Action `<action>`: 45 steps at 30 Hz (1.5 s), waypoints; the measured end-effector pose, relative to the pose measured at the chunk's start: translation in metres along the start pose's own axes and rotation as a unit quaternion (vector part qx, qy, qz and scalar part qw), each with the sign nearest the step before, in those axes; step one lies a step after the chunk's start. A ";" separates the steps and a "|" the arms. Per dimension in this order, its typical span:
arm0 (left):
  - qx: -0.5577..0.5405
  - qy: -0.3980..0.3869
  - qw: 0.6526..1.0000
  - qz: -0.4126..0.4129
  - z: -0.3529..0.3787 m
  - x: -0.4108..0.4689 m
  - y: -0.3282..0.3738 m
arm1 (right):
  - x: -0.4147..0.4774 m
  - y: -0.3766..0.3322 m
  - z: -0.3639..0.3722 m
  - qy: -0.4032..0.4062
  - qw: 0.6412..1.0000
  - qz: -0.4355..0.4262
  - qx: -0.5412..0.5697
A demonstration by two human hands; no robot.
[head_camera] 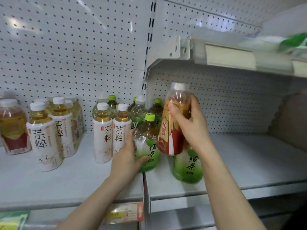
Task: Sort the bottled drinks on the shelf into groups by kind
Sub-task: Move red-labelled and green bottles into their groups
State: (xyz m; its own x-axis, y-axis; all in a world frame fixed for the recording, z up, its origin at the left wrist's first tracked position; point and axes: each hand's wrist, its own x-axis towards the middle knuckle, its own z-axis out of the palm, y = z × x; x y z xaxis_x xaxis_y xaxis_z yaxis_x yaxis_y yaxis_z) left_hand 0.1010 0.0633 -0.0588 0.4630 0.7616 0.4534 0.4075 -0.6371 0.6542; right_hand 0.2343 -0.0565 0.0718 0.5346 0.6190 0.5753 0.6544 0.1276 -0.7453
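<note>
**Orange-red bottle lifted out of the green teas, needs rehoming**

Step, as I read it: pull the odd one out and regroup.
- White-label tea bottles (pixel 103 135) stand in two clusters left of the left hand. Don't clip them on the way past.
- A matching red-label bottle (pixel 13 128) sits far left of both hands. That's the likely home, so carry high over the white caps.
- The right hand (pixel 191 125) is clamped around the orange-red bottle (pixel 172 130), which is off the shelf and tilted. A second green tea (pixel 189 165) stands directly beneath it.
- The left hand (pixel 127 156) is wrapped around a standing green tea bottle (pixel 147 146). Keep it steady so the neighbours don't topple.

Surroundings:
- White pegboard back panel (pixel 66 47) behind both hands.
- White metal shelf (pixel 66 180) under them, with a seam between two sections running below the left hand.
- Upper shelf (pixel 216 55) above the right hand. Watch the clearance.
- Price tag (pixel 124 213) on the front edge, below the left wrist.
</note>
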 end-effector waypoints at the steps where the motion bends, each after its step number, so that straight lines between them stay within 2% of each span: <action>1: -0.001 -0.004 1.000 -0.005 0.006 0.006 0.004 | -0.003 0.002 -0.001 -0.014 1.000 0.011 0.022; 5: -0.002 -0.028 0.999 -0.019 0.013 0.017 0.017 | -0.014 0.011 0.004 -0.037 0.998 0.021 0.039; 8: -0.163 0.027 0.986 -0.006 -0.006 0.001 0.019 | -0.022 0.021 0.009 -0.050 0.998 0.024 0.034; 9: -0.235 0.015 0.972 0.002 -0.016 -0.006 0.022 | -0.024 0.024 0.012 -0.057 0.998 0.026 0.030; 11: -0.315 -0.076 0.946 0.022 -0.033 -0.020 0.026 | -0.029 0.026 0.024 -0.078 0.996 0.027 0.033; 13: -0.264 -0.116 0.956 0.050 -0.039 -0.028 0.026 | -0.035 0.024 0.042 -0.103 0.992 0.039 0.059; 17: -0.243 -0.041 0.969 0.015 -0.050 -0.041 0.009 | -0.042 0.016 0.063 -0.125 0.991 0.037 0.034; 19: -0.252 -0.018 0.968 -0.008 -0.057 -0.049 -0.002 | -0.037 0.023 0.065 -0.056 0.995 0.004 -0.083; 20: -0.264 -0.009 0.964 -0.023 -0.060 -0.051 -0.007 | -0.032 0.029 0.067 -0.034 0.986 -0.012 -0.162; 22: -0.285 0.003 0.957 -0.043 -0.065 -0.052 -0.016 | -0.027 0.041 0.080 -0.050 0.960 -0.011 -0.274; 24: -0.298 0.009 0.953 -0.054 -0.070 -0.052 -0.022 | -0.026 0.051 0.094 -0.066 0.946 -0.001 -0.318; 34: -0.257 0.015 0.964 -0.069 -0.085 -0.056 -0.040 | 0.019 0.076 0.121 0.020 0.930 0.056 -0.362; 38: -0.249 0.019 0.966 -0.072 -0.087 -0.059 -0.047 | 0.034 0.097 0.128 0.062 0.929 0.055 -0.361; 43: -0.267 0.019 0.960 -0.082 -0.083 -0.053 -0.046 | 0.042 0.112 0.137 0.064 0.930 0.057 -0.357; 45: -0.272 0.022 0.958 -0.085 -0.081 -0.050 -0.043 | 0.034 0.101 0.129 0.032 0.928 0.061 -0.365</action>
State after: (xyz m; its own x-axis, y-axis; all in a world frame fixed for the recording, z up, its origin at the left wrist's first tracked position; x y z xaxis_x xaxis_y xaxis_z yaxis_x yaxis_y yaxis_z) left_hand -0.0035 0.0622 -0.0613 0.3877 0.8608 0.3298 -0.0024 -0.3568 0.9342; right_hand 0.2499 0.0772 -0.0275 0.6446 0.5435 0.5377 0.7619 -0.5149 -0.3928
